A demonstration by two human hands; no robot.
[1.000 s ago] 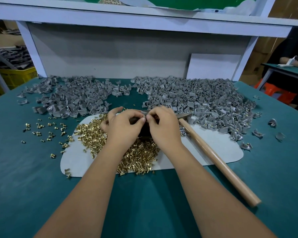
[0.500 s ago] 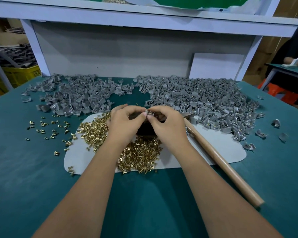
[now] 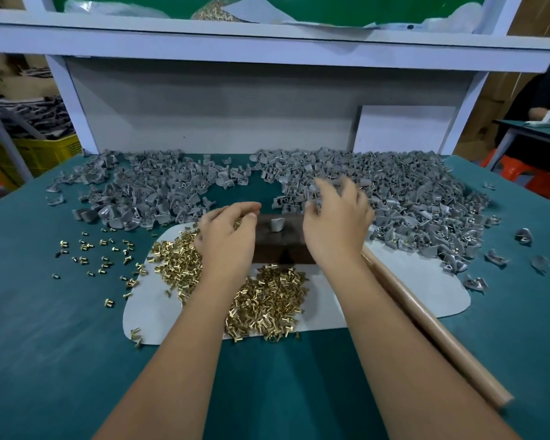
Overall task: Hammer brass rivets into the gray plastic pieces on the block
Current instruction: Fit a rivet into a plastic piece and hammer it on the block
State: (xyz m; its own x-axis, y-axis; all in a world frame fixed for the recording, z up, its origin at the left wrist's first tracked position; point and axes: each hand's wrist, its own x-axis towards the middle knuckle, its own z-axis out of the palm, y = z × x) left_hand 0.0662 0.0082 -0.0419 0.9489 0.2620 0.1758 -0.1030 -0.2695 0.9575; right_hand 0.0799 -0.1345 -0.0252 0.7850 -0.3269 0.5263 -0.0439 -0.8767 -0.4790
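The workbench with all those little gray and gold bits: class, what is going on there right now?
A person is fitting rivets at a green table. One gray plastic piece stands on the dark block. The left hand hovers over the pile of brass rivets, fingers curled, while the blurred right hand reaches toward the heap of gray pieces. The hammer lies untouched on the table by the right forearm.

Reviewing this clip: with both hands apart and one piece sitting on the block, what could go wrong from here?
1. The gray piece stands unheld on the dark block; a knock from either hand could tip it.
2. The right hand is blurred beside the right gray pile and may scatter pieces.
3. The hammer handle lies under the right forearm, so reaching for it could be awkward.
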